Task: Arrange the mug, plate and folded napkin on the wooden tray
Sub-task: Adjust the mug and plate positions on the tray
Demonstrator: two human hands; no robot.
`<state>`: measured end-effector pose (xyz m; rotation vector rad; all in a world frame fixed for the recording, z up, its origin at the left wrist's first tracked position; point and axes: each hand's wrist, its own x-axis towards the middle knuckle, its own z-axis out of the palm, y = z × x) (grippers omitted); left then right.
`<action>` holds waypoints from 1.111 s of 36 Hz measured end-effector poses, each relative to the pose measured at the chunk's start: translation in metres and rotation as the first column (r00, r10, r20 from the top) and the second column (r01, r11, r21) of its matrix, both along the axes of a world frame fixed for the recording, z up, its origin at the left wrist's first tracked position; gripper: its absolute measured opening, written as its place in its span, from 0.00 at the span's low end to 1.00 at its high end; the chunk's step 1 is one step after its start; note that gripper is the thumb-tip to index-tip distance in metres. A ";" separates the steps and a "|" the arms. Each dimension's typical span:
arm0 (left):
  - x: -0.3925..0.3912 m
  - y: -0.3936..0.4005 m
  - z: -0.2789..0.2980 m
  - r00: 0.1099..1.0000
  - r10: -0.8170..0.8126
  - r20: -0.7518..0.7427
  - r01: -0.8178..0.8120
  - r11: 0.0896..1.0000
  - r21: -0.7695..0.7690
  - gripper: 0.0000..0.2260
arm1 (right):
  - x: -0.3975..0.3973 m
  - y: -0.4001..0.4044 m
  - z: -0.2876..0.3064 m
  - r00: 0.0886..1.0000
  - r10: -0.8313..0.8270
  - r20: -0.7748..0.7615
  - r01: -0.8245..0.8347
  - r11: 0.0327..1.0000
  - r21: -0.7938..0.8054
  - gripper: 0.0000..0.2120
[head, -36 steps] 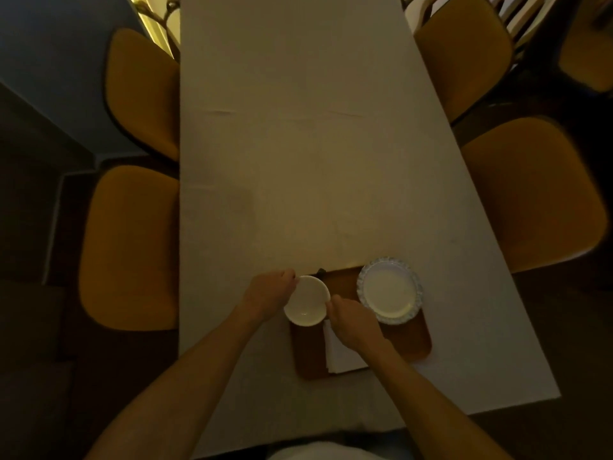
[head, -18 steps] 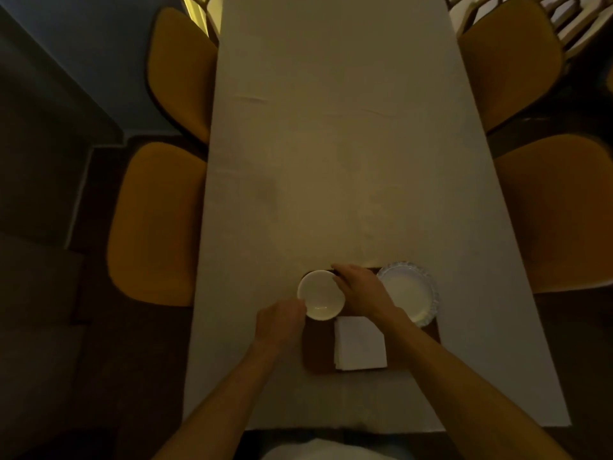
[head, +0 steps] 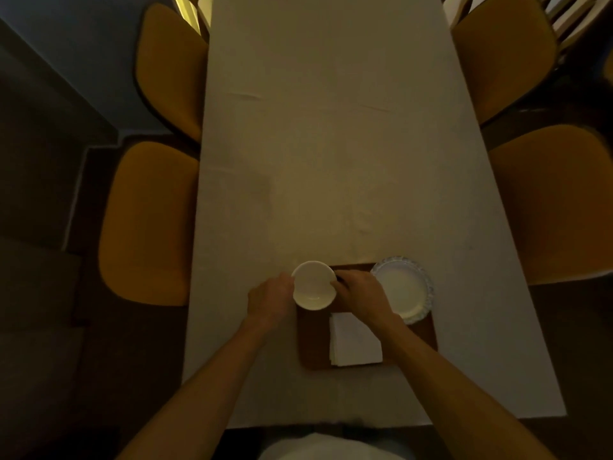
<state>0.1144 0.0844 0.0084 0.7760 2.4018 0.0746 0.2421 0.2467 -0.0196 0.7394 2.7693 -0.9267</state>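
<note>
While both hands (head: 270,298) flank round glossy mug (head: 314,289), wooden tray (head: 310,346) beneath.

Four chairs (head: 149,224), one mug (head: 313,285).

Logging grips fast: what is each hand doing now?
Left hand: closed on the mug, at its left side.
Right hand: closed on the mug's right side.

White mug (head: 313,285), plate (head: 403,288), napkin (head: 355,340) on tray (head: 311,346)
</note>
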 end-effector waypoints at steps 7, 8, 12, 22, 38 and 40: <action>0.013 -0.008 -0.002 0.998 0.058 0.014 -0.058 0.998 0.003 0.15 | 0.000 -0.001 -0.001 0.996 -0.072 0.060 0.073 0.997 -0.005 0.14; 0.016 -0.010 -0.002 0.998 0.055 0.018 -0.055 0.998 0.001 0.15 | 0.000 -0.001 -0.001 0.994 -0.087 0.072 0.088 0.996 -0.008 0.14; 0.027 -0.013 -0.004 0.996 0.075 0.044 -0.076 0.997 0.020 0.13 | -0.005 0.001 0.000 0.991 -0.100 0.091 0.104 0.994 -0.036 0.15; 0.018 -0.006 -0.003 0.999 0.044 0.001 -0.044 0.999 -0.006 0.13 | -0.009 0.002 0.003 0.986 -0.127 0.106 0.136 0.987 -0.082 0.16; 0.002 -0.001 0.002 0.993 0.108 0.050 -0.109 0.994 0.018 0.17 | 0.004 -0.005 0.017 0.972 -0.092 0.216 0.119 0.986 -0.113 0.17; 0.009 -0.004 0.002 0.992 0.104 0.072 -0.103 0.995 -0.013 0.17 | -0.001 -0.003 0.018 0.972 -0.102 0.213 0.122 0.989 -0.082 0.18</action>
